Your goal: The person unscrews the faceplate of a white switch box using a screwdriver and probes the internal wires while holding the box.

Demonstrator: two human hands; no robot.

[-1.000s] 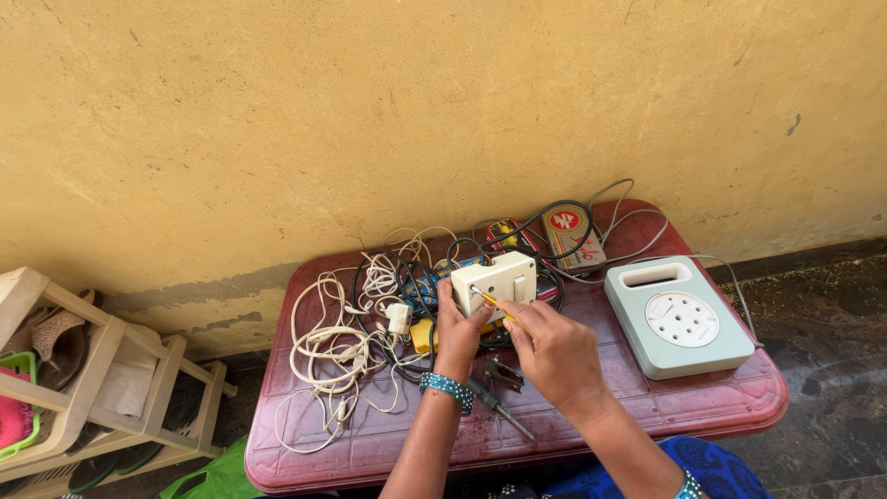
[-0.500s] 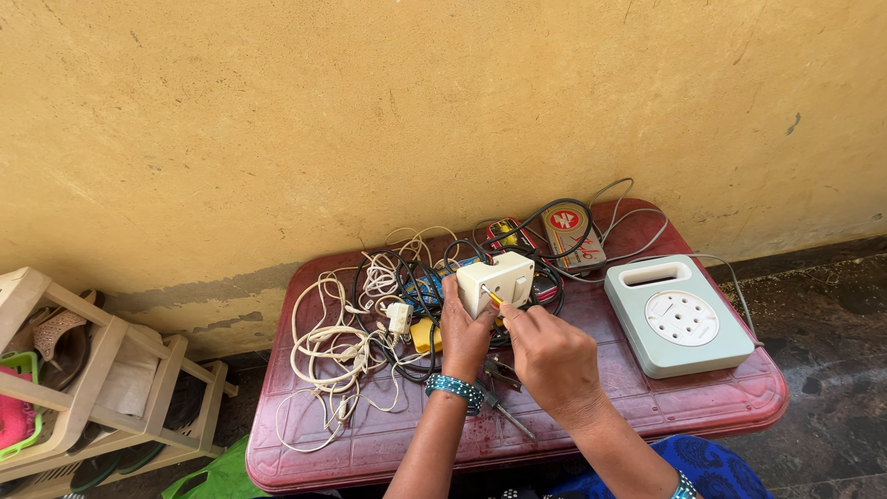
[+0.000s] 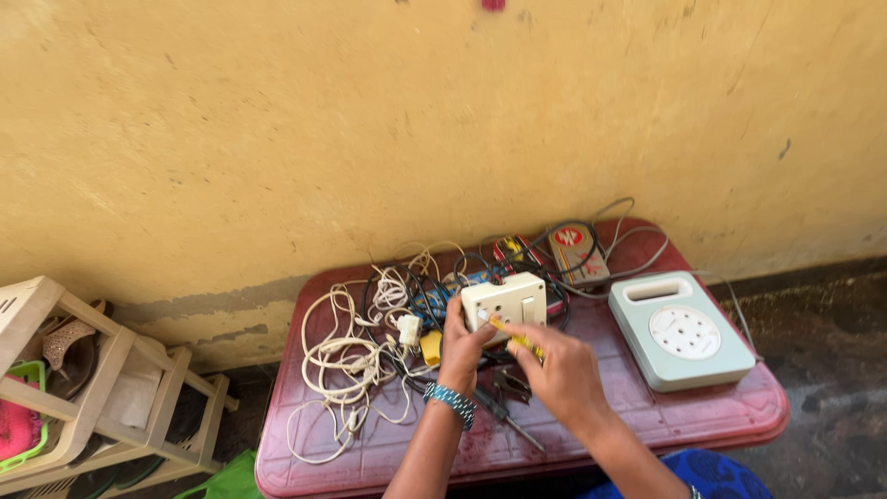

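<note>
At centre frame, left hand [image 3: 459,346] gripped the lower left edge of a cream switch box [image 3: 504,301], holding it tilted up off the tabletop. Right hand [image 3: 562,370] was closed around a yellow-handled screwdriver [image 3: 514,337], tip set against the box's lower edge near the left thumb. Beaded blue bracelet [image 3: 450,400] on the left wrist

Progress, as judged: box looked whole, faceplate on, nothing visibly loosened or removed; work seemed at an early stage, with the tool just brought to the box. Could not tell whether the tip sat in a screw

Box: rectangular, smooth moulded plastic, rounded corners, a rocker switch on its face. Below the hands, a dark pair of pliers [image 3: 506,386] and a slim second screwdriver [image 3: 508,422] lay on the table

Left of centre, tangled white cables [image 3: 344,370], thin and looped, with a small white plug among them; black and blue wires knotted behind the box. Right of centre, pale green extension reel [image 3: 682,330], squarish, carry slot at top, round white socket disc. Upper right, a small tan device [image 3: 577,251] wrapped in grey cord

All rested on a maroon plastic table [image 3: 647,427], glossy, scuffed, against a rough yellow wall [image 3: 370,129]. Lower left, a slatted beige rack [image 3: 102,388]
</note>
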